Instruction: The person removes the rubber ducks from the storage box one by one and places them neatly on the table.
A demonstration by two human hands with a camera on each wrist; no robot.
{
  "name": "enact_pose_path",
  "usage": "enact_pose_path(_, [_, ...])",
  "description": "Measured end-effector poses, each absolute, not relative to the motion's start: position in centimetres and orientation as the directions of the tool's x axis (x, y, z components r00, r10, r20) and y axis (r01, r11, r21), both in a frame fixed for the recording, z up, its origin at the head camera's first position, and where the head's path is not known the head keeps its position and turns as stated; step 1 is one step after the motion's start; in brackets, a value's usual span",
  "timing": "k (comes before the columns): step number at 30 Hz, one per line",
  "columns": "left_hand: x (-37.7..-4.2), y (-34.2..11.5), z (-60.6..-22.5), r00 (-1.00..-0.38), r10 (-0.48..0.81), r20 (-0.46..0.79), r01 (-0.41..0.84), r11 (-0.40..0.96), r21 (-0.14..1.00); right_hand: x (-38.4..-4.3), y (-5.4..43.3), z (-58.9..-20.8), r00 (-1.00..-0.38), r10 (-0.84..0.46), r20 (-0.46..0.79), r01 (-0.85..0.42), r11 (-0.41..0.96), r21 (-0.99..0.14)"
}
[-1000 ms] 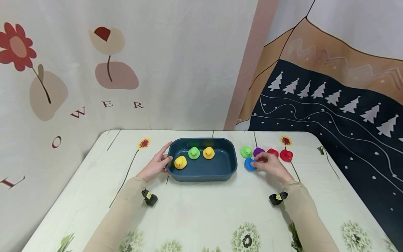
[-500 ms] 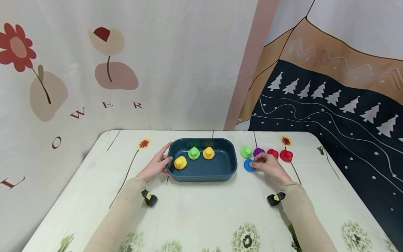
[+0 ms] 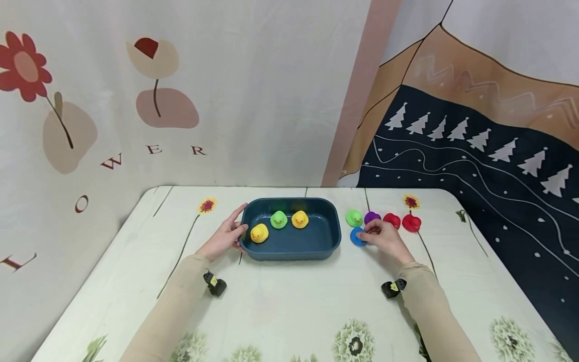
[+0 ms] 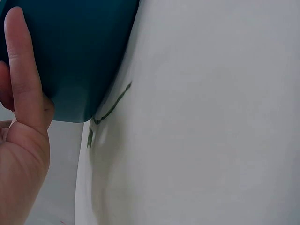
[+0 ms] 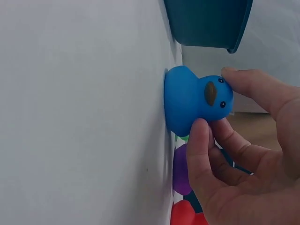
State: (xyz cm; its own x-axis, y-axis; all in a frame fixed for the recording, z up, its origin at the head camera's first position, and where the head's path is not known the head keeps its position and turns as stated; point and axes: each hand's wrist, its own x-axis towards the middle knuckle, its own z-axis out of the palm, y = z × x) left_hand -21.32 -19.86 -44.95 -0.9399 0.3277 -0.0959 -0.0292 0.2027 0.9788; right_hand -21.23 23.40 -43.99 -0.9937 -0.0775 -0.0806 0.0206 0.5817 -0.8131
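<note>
A dark blue-green plastic basin (image 3: 316,251) stands on the table. My left hand (image 3: 224,235) holds its left end, thumb at the rim; in the left wrist view one finger (image 4: 24,70) lies straight along the outer wall. Inside are two yellow rubber ducks (image 3: 259,234) (image 3: 299,219) and a green one (image 3: 278,220). Right of the basin, my right hand (image 3: 384,238) pinches a blue rubber duck (image 5: 187,101) by the head between thumb and fingers. Its base touches the tabletop, and its orange-brown beak and eyes show in the right wrist view.
Behind the blue duck stand another green duck (image 3: 354,218), a purple one (image 3: 372,217) and two red ones (image 3: 392,220) (image 3: 411,223), close to my right hand. A flower-print cloth (image 3: 289,301) covers the table. Printed curtains (image 3: 253,100) hang behind it.
My right hand and wrist have shifted slightly left, and the blue duck has moved a little left with them. My left hand and the basin stay where they were.
</note>
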Motion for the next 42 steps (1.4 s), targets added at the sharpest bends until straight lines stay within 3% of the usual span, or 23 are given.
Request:
enact_pose_path(10, [-21.2,-19.8,-44.8,-0.939,0.329,-0.095,-0.030,0.198,0.980,-21.0,23.8,-43.3,-0.993,-0.092,-0.075,0.014,0.537,-0.843])
enact_pose_path(22, [-21.3,-19.9,-45.1,-0.941,0.328,-0.080,-0.011,0.205,0.979,-21.0,23.1,-42.7,-0.991,-0.128,0.030,-0.088,0.470,-0.878])
enact_pose_path(42, [-21.2,-19.8,-45.1,-0.944,0.317,-0.092,-0.026,0.208,0.978,-21.6,20.5,-41.1,-0.986,-0.168,0.025,-0.098,0.445,-0.890])
